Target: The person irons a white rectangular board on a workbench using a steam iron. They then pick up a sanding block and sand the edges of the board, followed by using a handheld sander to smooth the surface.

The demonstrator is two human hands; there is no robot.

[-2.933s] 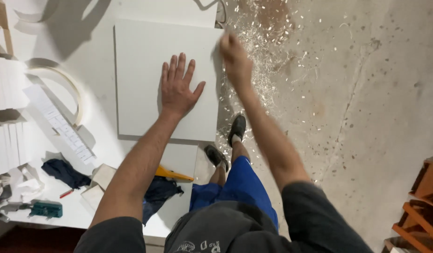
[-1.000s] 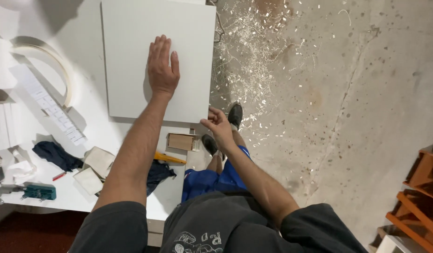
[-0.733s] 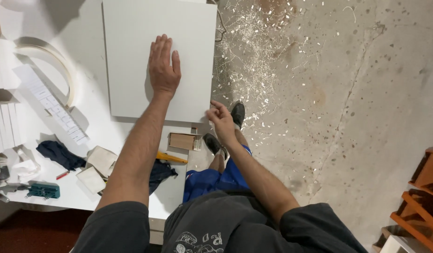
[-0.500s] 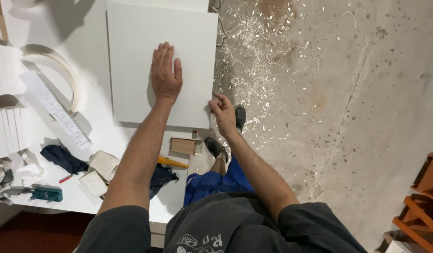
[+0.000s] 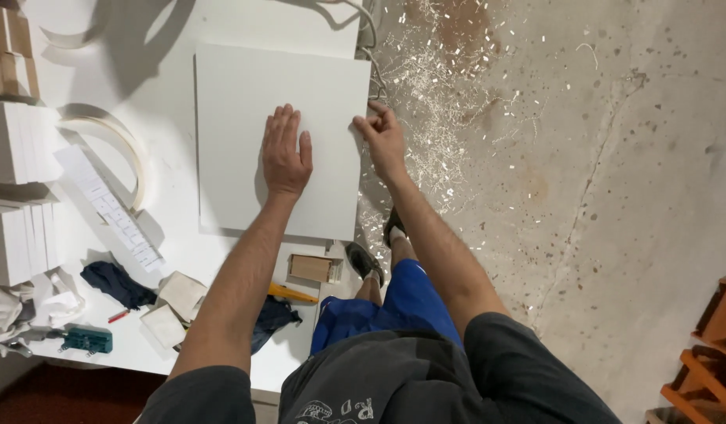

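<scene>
The flat white square panel (image 5: pixel 280 137) is pressed by the open left hand (image 5: pixel 285 153); its edge, pinched by the right hand (image 5: pixel 382 137), could slip, cutting fingertips.

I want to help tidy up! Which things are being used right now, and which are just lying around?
In use: white board, pressed flat by the left hand; right hand at its edge.

Lying about: wooden block, yellow pencil, dark cloth, green tool, ruler.

Left hand (image 5: pixel 285 153) flat on white panel (image 5: pixel 245 110), right hand (image 5: pixel 384 137) pinching its edge
</scene>
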